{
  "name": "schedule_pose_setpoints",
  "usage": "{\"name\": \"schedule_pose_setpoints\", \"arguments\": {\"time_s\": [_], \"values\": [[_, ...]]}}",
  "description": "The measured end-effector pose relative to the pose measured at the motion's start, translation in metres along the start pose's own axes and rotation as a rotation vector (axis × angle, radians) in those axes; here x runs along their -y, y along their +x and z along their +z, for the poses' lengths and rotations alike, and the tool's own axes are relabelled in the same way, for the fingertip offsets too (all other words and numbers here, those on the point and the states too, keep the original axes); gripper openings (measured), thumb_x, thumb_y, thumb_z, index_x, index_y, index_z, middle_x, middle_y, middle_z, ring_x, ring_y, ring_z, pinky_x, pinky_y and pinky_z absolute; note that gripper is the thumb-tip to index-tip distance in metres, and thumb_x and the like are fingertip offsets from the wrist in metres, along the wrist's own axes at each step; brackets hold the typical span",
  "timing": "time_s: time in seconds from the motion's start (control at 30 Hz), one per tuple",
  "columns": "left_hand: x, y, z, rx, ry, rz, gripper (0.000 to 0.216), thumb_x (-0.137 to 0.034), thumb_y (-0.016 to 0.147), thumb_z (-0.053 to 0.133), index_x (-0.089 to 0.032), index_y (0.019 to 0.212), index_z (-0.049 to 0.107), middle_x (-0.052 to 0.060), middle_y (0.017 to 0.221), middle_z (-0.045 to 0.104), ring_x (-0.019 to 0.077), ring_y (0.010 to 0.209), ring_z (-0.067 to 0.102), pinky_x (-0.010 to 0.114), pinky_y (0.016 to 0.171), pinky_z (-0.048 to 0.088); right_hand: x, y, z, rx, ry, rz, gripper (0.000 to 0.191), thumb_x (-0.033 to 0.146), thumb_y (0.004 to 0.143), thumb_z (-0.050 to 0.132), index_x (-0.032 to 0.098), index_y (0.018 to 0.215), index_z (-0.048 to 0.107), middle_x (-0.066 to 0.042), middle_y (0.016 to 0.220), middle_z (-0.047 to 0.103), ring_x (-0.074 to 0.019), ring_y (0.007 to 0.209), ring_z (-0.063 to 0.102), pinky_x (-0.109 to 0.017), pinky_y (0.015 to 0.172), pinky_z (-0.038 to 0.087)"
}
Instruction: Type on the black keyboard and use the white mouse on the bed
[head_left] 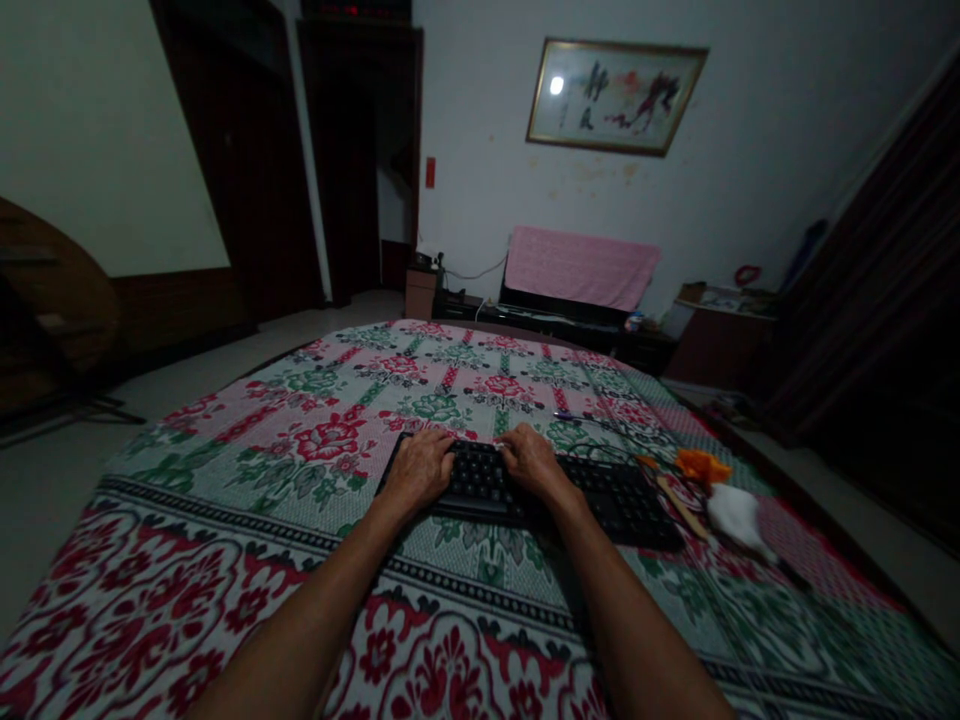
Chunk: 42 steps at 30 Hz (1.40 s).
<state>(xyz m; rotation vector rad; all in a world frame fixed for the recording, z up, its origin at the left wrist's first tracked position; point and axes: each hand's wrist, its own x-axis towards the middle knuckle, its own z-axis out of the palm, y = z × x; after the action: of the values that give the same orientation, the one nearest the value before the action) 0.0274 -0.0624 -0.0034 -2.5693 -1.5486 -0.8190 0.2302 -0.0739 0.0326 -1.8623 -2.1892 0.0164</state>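
A black keyboard (600, 490) lies on a bed covered by a red, green and white floral spread (225, 520). My left hand (418, 468) rests on the keyboard's left end, fingers curled down over the keys. My right hand (531, 460) lies on the keys just to its right, fingers spread and bent onto them. Neither hand holds anything. A thin dark cable (600, 425) runs from behind the keyboard across the spread.
Right of the keyboard lie an orange object (701, 466), a wooden stick (679, 505) and a white fluffy thing (735, 515). Beyond the bed stands a low cabinet with a pink-covered screen (581, 268). A framed picture (613, 95) hangs on the wall. Dark doors (300, 170) are at left.
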Motion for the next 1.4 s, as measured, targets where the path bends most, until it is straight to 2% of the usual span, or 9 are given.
{"name": "schedule_pose_setpoints", "arguments": {"time_s": [0.17,0.37,0.5,0.67,0.83,0.93,1.03,1.2,1.4], "values": [[-0.001,0.000,-0.002,0.005,0.011,0.000,0.027,-0.023,0.088,0.045,-0.020,0.107,0.063,0.007,0.122,0.062,0.0215,0.115,0.053,0.039,0.100,0.040,-0.006,0.002,-0.010,0.067,0.069,-0.035,0.025,0.023,0.088,0.048,0.018,0.101,0.069,-0.008,0.098,0.063,-0.0174,0.092,0.057,-0.024,0.081,0.039],[0.000,0.000,-0.001,0.014,0.003,-0.012,0.027,-0.024,0.088,0.045,-0.020,0.107,0.063,0.007,0.123,0.061,0.0214,0.116,0.052,0.038,0.102,0.038,-0.013,0.004,-0.003,-0.099,0.031,0.037,0.027,0.023,0.090,0.045,0.017,0.104,0.067,-0.009,0.100,0.062,-0.0175,0.098,0.055,-0.025,0.086,0.037],[0.000,0.001,-0.001,0.014,0.010,-0.010,0.028,-0.024,0.088,0.045,-0.020,0.108,0.063,0.007,0.124,0.060,0.0223,0.116,0.052,0.039,0.101,0.039,-0.008,0.001,0.004,-0.040,-0.034,0.013,0.028,0.023,0.090,0.045,0.019,0.108,0.066,-0.010,0.103,0.059,-0.0187,0.098,0.056,-0.027,0.084,0.038],[-0.001,0.000,-0.002,0.006,-0.010,-0.011,0.025,-0.023,0.087,0.045,-0.022,0.104,0.064,0.007,0.121,0.062,0.0217,0.114,0.054,0.039,0.099,0.040,-0.003,0.000,-0.001,0.000,-0.037,0.039,0.030,0.021,0.089,0.044,0.018,0.110,0.065,-0.011,0.105,0.060,-0.0192,0.100,0.056,-0.026,0.085,0.038],[-0.001,0.000,-0.002,0.005,-0.030,-0.006,0.026,-0.023,0.087,0.045,-0.021,0.105,0.064,0.007,0.120,0.062,0.0208,0.114,0.053,0.038,0.101,0.039,-0.007,0.001,-0.012,0.091,-0.008,-0.005,0.027,0.022,0.087,0.045,0.016,0.094,0.070,-0.010,0.093,0.066,-0.0188,0.089,0.059,-0.024,0.075,0.038],[0.000,0.000,-0.001,0.005,-0.021,-0.014,0.027,-0.024,0.087,0.045,-0.021,0.108,0.063,0.007,0.123,0.061,0.0217,0.116,0.052,0.039,0.101,0.039,-0.010,0.003,-0.015,0.052,0.038,-0.003,0.029,0.024,0.088,0.043,0.016,0.091,0.070,-0.008,0.088,0.067,-0.0171,0.084,0.059,-0.023,0.072,0.038],[0.000,0.000,-0.001,0.008,-0.007,-0.013,0.028,-0.025,0.088,0.045,-0.021,0.108,0.063,0.007,0.123,0.060,0.0217,0.117,0.051,0.039,0.102,0.038,-0.011,0.003,-0.010,-0.041,0.005,0.056,0.029,0.026,0.090,0.044,0.016,0.101,0.069,-0.009,0.098,0.065,-0.0177,0.093,0.058,-0.023,0.079,0.038],[0.000,0.001,-0.003,0.025,0.013,-0.003,0.026,-0.025,0.088,0.045,-0.020,0.105,0.064,0.007,0.121,0.062,0.0213,0.114,0.053,0.039,0.102,0.038,-0.006,0.002,-0.001,-0.001,-0.054,0.054,0.029,0.026,0.090,0.045,0.019,0.108,0.066,-0.011,0.106,0.061,-0.0193,0.098,0.057,-0.027,0.084,0.038],[-0.001,0.000,-0.003,0.024,-0.006,-0.003,0.028,-0.024,0.088,0.044,-0.020,0.108,0.063,0.007,0.123,0.061,0.0217,0.115,0.052,0.039,0.100,0.039,-0.003,0.000,-0.011,0.068,-0.064,0.033,0.025,0.022,0.087,0.046,0.017,0.095,0.069,-0.011,0.097,0.063,-0.0205,0.093,0.058,-0.027,0.079,0.039]]}}
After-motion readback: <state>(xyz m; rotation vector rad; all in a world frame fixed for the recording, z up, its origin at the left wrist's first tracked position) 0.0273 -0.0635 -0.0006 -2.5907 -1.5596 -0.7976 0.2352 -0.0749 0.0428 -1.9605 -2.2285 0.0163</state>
